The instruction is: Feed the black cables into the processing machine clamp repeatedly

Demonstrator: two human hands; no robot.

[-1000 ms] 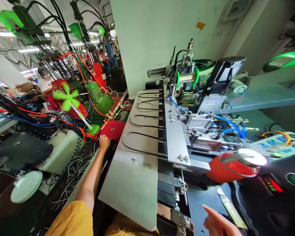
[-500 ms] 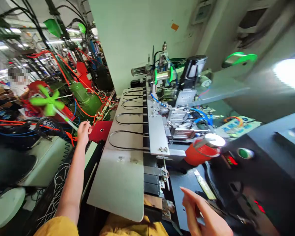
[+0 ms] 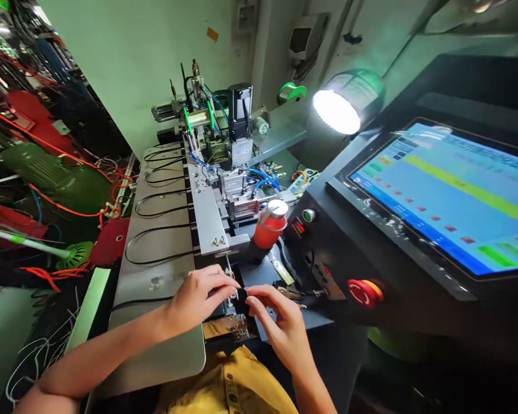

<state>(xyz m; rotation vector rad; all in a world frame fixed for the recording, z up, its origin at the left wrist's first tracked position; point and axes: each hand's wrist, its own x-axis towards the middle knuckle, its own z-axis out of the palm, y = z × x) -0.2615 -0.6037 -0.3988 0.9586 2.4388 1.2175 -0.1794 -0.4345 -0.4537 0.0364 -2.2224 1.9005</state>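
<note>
My left hand [image 3: 198,296] is closed in a pinch on a black cable [image 3: 142,301], which trails from it leftward over the metal plate [image 3: 172,345]. Fingertip to fingertip with it, my right hand [image 3: 280,325] pinches the dark cable end between the two hands; the tip itself is too small to make out. Both hands are just above the front of the machine's clamp row [image 3: 227,329]. Several other black cables [image 3: 159,228] lie in loops on the plate farther back, their ends set in the dark rail.
A red cup with a white top [image 3: 270,227] stands behind my right hand. To the right are a touchscreen panel [image 3: 440,190], a red emergency stop button [image 3: 365,293] and a lit lamp [image 3: 341,109]. Cylinders and a wire spool [image 3: 198,119] rise at the back. A green fan [image 3: 75,256] is at left.
The view has turned right. My left hand has come from beside the green fan to the machine's front and now pinches a black cable. My right hand has met it there.
</note>
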